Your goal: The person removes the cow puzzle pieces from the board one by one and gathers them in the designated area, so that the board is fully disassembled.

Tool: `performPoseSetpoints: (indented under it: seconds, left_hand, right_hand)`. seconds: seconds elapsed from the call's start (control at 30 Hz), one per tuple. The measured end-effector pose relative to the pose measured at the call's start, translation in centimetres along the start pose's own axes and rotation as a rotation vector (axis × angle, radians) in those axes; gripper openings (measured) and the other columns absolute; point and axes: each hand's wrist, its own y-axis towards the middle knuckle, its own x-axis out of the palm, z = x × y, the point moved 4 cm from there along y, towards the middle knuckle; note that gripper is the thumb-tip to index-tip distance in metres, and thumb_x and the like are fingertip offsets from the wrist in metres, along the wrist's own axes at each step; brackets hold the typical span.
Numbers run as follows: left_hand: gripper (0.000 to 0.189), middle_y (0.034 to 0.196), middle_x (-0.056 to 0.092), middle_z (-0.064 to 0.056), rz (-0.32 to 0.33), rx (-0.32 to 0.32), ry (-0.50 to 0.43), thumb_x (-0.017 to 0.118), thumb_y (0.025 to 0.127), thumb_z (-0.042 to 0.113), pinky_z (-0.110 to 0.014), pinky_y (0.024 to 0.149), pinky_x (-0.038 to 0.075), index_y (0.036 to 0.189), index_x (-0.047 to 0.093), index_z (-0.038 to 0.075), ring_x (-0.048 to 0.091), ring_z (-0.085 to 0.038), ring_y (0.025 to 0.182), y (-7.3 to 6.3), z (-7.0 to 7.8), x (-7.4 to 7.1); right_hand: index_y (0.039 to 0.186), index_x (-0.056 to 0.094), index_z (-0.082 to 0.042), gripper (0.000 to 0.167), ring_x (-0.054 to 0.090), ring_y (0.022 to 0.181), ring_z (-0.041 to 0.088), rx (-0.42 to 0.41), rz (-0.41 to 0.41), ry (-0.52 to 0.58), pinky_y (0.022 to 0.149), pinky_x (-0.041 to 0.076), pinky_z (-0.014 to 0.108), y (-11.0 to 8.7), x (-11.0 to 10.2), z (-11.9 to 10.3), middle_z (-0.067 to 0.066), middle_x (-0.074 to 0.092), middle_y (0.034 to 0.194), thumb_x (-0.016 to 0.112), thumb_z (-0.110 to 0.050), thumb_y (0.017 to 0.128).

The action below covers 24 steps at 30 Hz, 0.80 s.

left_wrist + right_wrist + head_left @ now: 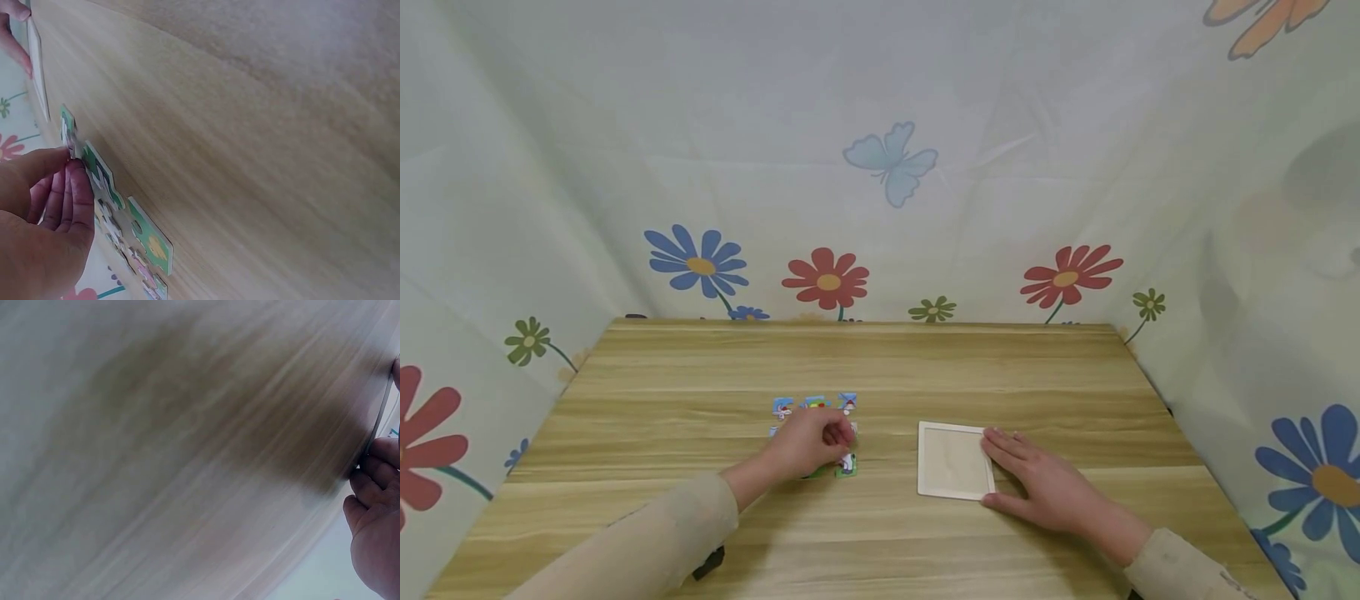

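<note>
Several jigsaw puzzle pieces with colourful pictures lie in rows on the table, left of centre. My left hand [811,442] reaches over them and hides the middle ones. Its thumb and index finger come together at the green-edged corner puzzle piece [847,467], pinching at its edge; in the left wrist view the fingertips overlap this piece [67,127]. To the right lies a square wooden puzzle tray [956,460] with a pale raised rim. My right hand [1047,485] rests along the tray's right side, outstretched fingers at the upper corner and thumb at the lower one.
The wood-grain table [715,358] runs back to a fabric backdrop [1000,217] printed with flowers and butterflies. Bare tabletop separates the pieces from the tray. A dark object [708,563] shows under the left sleeve.
</note>
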Motion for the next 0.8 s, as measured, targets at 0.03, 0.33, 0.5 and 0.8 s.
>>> performPoseSetpoints:
  seconds: [0.03, 0.33, 0.5, 0.8]
  left_hand:
    - [0.015, 0.079, 0.063, 0.009, -0.001, 0.000, 0.011, 0.075, 0.078, 0.004, -0.023, 0.064, 0.050, 0.085, 0.066, 0.014, 0.058, -0.008, 0.072, 0.01, -0.01, 0.03]
    - [0.016, 0.079, 0.063, 0.009, -0.014, 0.037, 0.077, 0.076, 0.077, 0.007, -0.022, 0.065, 0.049, 0.086, 0.066, 0.015, 0.058, -0.005, 0.071, 0.00, 0.11, -0.07]
    - [0.020, 0.084, 0.065, 0.003, -0.076, 0.126, 0.076, 0.081, 0.074, 0.013, -0.024, 0.066, 0.051, 0.089, 0.068, 0.013, 0.061, -0.009, 0.072, -0.22, 0.35, 0.22]
    - [0.020, 0.085, 0.065, 0.004, -0.117, 0.191, 0.115, 0.080, 0.075, 0.013, -0.025, 0.066, 0.051, 0.092, 0.069, 0.012, 0.061, -0.011, 0.073, -0.26, 0.62, 0.60]
  right_hand:
    - [0.141, 0.044, -0.008, 0.079, 0.040, 0.131, 0.028, 0.000, 0.001, 0.001, 0.103, 0.035, 0.048, -0.01, -0.03, -0.02, 0.008, 0.040, 0.146, 0.062, -0.058, 0.083]
    - [0.140, 0.045, -0.006, 0.079, 0.040, 0.130, 0.027, -0.016, 0.013, 0.003, 0.103, 0.033, 0.048, 0.03, -0.07, -0.06, 0.009, 0.040, 0.145, 0.064, -0.056, 0.083]
    - [0.140, 0.045, -0.006, 0.079, 0.040, 0.131, 0.027, -0.013, 0.011, -0.003, 0.103, 0.034, 0.047, 0.03, 0.00, 0.01, 0.008, 0.040, 0.146, 0.062, -0.058, 0.083]
    - [0.140, 0.045, -0.007, 0.080, 0.040, 0.130, 0.027, -0.010, 0.006, -0.016, 0.103, 0.034, 0.047, -0.01, 0.17, 0.15, 0.008, 0.040, 0.146, 0.060, -0.060, 0.083]
